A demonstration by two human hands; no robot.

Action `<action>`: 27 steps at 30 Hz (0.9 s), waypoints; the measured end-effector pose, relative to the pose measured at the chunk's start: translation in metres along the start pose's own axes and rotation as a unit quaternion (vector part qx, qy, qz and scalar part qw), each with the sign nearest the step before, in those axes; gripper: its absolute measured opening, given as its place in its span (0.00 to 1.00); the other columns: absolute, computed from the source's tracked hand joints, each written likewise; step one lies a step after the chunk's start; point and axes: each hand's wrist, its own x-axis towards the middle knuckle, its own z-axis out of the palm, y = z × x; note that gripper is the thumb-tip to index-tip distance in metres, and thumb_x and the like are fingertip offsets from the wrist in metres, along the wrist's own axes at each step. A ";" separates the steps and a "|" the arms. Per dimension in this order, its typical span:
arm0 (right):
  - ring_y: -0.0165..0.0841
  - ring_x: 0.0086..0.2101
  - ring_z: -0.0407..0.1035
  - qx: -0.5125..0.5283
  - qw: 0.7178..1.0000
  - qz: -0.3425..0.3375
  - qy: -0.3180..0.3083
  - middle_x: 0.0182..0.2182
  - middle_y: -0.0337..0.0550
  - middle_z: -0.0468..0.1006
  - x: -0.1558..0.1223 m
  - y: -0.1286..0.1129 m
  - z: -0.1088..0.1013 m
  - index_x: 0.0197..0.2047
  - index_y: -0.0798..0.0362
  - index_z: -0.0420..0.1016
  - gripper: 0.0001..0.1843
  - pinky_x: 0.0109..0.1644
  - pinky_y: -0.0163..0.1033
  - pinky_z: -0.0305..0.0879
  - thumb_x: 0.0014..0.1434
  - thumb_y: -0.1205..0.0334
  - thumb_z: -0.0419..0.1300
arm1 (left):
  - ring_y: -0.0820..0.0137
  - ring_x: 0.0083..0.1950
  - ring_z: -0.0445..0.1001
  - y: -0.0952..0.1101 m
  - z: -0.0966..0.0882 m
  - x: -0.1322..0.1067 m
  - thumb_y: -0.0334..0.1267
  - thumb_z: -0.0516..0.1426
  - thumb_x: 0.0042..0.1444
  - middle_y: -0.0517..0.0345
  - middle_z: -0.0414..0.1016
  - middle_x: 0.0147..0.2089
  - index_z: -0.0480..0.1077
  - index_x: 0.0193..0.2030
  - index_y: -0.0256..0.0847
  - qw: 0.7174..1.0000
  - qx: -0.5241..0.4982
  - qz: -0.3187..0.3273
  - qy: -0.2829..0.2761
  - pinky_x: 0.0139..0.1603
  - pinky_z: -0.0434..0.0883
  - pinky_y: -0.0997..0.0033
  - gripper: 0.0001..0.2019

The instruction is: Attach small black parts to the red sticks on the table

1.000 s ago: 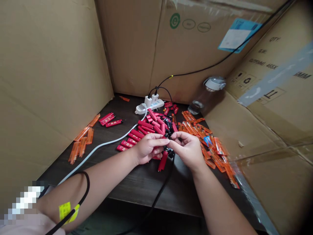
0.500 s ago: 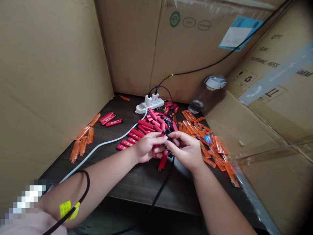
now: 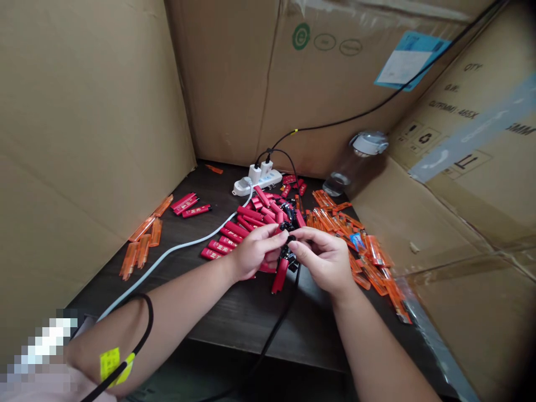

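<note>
Over the pile, my left hand [image 3: 260, 251] is closed, thumb on top, around what looks like a red lighter, mostly hidden by its fingers. The fingers of my right hand [image 3: 324, 258] pinch a small black lighter part [image 3: 290, 239] right beside my left thumb. The two hands nearly touch. Beneath and behind them lies a heap of red lighter casings [image 3: 251, 213] mixed with black lighter tops [image 3: 288, 210]. One red casing [image 3: 280, 276] points toward me just below the fingers.
Orange translucent lighter bodies [image 3: 372, 251] are piled at right, with more [image 3: 143, 248] at left. Red lighters [image 3: 185, 203] lie left of a white cable [image 3: 180, 245]. Behind stand a power strip [image 3: 257, 183] and water bottle [image 3: 339, 173]. Cardboard boxes [image 3: 226, 84] enclose the dark table [image 3: 234, 318].
My right hand has shifted slightly right and down, and its fingertips sit a little farther from the left thumb. The view has moved slightly; the heaps look the same.
</note>
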 end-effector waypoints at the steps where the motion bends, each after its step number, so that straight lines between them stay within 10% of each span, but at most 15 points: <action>1: 0.23 0.18 0.59 0.006 1.000 0.011 0.018 0.20 0.35 0.69 0.001 0.001 0.000 0.36 0.55 0.78 0.10 0.22 0.31 0.58 0.51 0.59 0.65 | 0.80 0.21 0.52 -0.002 0.000 0.001 0.46 0.55 0.58 0.67 0.54 0.23 0.64 0.35 0.39 0.998 0.052 0.037 0.028 0.22 0.56 0.78 0.11; 9: 0.24 0.17 0.58 0.014 0.996 0.052 0.076 0.17 0.35 0.69 0.004 0.006 0.000 0.36 0.56 0.78 0.14 0.19 0.31 0.56 0.50 0.55 0.66 | 0.68 0.45 0.65 -0.003 0.000 0.001 0.38 0.53 0.60 0.54 0.64 0.41 0.71 0.44 0.39 0.891 0.373 0.235 0.105 0.49 0.64 0.69 0.09; 27: 0.23 0.17 0.57 -0.019 0.998 0.027 0.056 0.18 0.35 0.68 0.004 0.002 -0.003 0.35 0.55 0.79 0.12 0.19 0.31 0.55 0.49 0.56 0.66 | 0.68 0.44 0.67 0.002 0.001 -0.001 0.38 0.53 0.60 0.53 0.68 0.42 0.72 0.43 0.39 0.900 0.373 0.217 0.068 0.48 0.65 0.70 0.10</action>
